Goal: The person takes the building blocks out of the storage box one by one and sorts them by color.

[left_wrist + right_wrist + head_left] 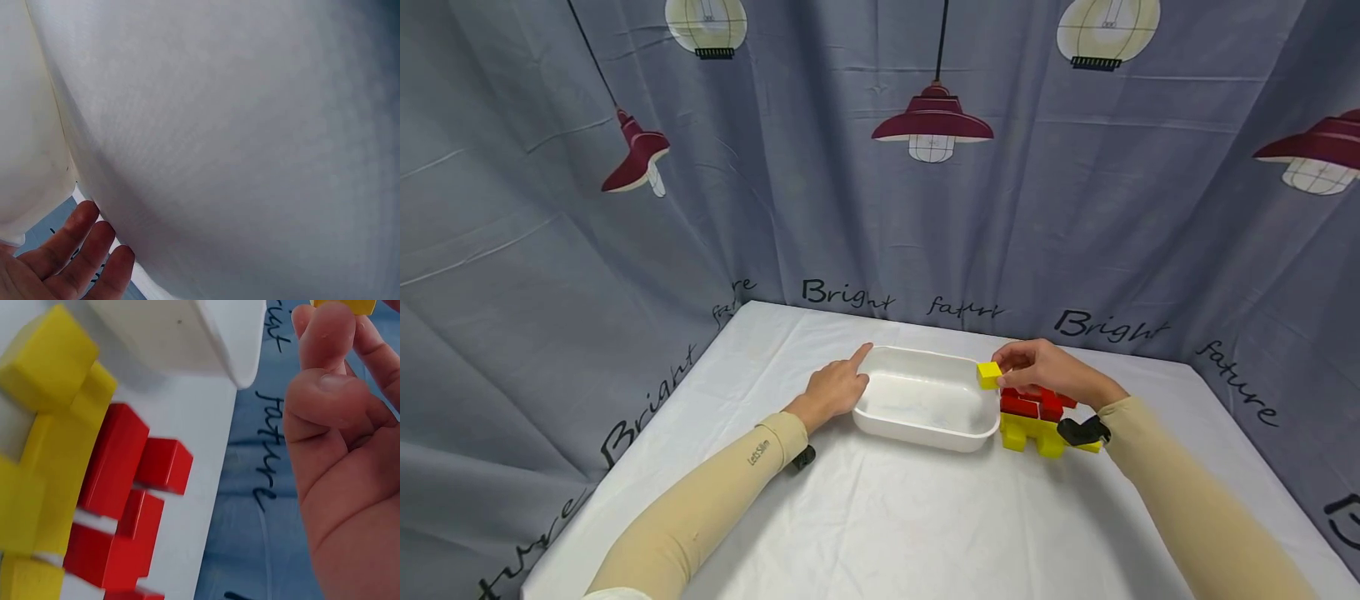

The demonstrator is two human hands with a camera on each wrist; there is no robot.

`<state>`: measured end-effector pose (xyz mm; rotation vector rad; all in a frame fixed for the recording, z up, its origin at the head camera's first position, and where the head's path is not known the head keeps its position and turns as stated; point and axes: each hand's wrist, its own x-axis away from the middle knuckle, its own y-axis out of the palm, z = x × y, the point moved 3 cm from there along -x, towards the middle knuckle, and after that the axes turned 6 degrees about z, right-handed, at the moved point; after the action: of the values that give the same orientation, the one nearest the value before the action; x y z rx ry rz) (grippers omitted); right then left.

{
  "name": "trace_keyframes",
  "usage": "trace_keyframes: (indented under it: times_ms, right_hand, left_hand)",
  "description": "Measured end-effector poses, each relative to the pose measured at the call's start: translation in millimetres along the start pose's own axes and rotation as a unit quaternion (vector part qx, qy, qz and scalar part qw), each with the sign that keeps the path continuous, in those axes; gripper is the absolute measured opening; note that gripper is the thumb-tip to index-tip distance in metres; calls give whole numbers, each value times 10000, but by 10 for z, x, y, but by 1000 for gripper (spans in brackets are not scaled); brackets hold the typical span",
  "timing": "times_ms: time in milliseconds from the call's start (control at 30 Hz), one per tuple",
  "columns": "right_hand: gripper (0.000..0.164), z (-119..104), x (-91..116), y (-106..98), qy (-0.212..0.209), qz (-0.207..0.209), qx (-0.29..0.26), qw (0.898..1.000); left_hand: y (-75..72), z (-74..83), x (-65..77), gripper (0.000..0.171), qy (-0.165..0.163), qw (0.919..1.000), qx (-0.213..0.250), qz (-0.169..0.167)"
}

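A yellow block (988,375) is pinched between the fingertips of my right hand (1048,368), above the right end of a white tray (917,438). In the right wrist view only the lower edge of that block (350,306) shows, at the top. My left hand (835,389) rests at the tray's left end, index finger stretched along the rim. In the left wrist view its other fingers (94,250) hang relaxed outside the tray wall. No blocks show inside the tray.
Right of the tray, red blocks (1018,406) and yellow blocks (1048,442) stand close together on the white cloth-covered table (910,525). A grey printed curtain (850,208) hangs behind and along the sides.
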<state>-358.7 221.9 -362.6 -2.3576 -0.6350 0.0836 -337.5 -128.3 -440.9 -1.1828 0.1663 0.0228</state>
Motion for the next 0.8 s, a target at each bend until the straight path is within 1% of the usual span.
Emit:
trace_keyframes:
  times_ms: [267, 500, 633, 800]
  right_hand:
    - [40, 152, 230, -118, 197, 109, 167, 9996]
    - [39, 294, 414, -197, 252, 148, 73, 9995]
    - [38, 371, 510, -246, 321, 246, 99, 9991]
    - [39, 484, 616, -280, 443, 265, 161, 9985]
  left_hand:
    - [4, 6, 8, 60, -10, 10000, 27, -6]
    - [4, 8, 7, 60, -10, 10000, 7, 2]
    - [2, 5, 0, 60, -25, 10000, 22, 9]
    - [1, -9, 1, 60, -55, 10000, 22, 2]
